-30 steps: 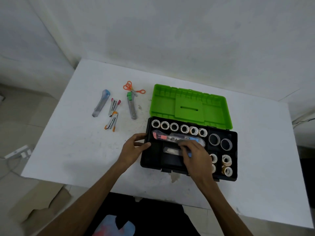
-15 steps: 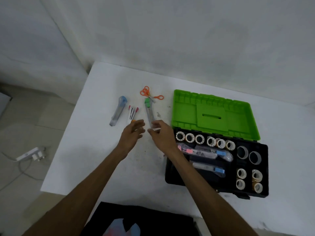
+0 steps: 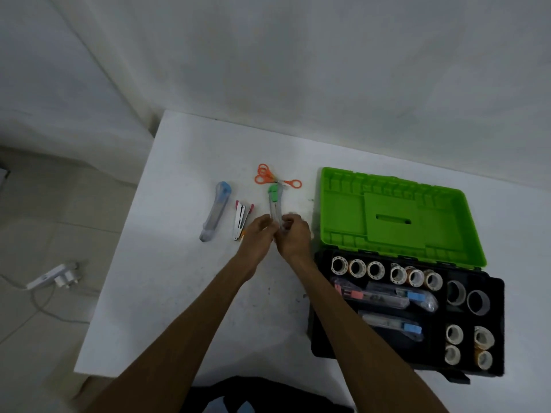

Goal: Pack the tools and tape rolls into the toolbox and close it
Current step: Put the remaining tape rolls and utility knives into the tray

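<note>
Both hands meet in the centre of the frame over the near end of the green-capped utility knife (image 3: 275, 205), which lies on the white table (image 3: 185, 293) with its green cap pointing to the upper part of the picture. The right hand (image 3: 293, 235) has its fingers curled around the clear lower end of the knife. The left hand (image 3: 258, 234) touches the same end from the other side, fingers bent; whether it really pinches the knife or only steadies it I cannot tell.

The step in hand seems to be lifting this knife to carry it to the toolbox (image 3: 316, 347), which stands open at the lower right, its green lid (image 3: 396, 216) folded back. To do it well, I think one hand should hold the body near its middle, not only at the tip, so that it does not swing. The orange scissors (image 3: 277, 178) lie just beside the green cap, maybe touching it, so a straight lift is safer than dragging.

Inside the box the long middle compartments already hold other knives (image 3: 384, 296), and tape rolls (image 3: 375, 269) fill the back row. The knife probably must lie parallel to them.

At the centre left of the frame the blue-capped knife (image 3: 216, 214) and the stapler (image 3: 241, 217) are not yet packed.
</note>
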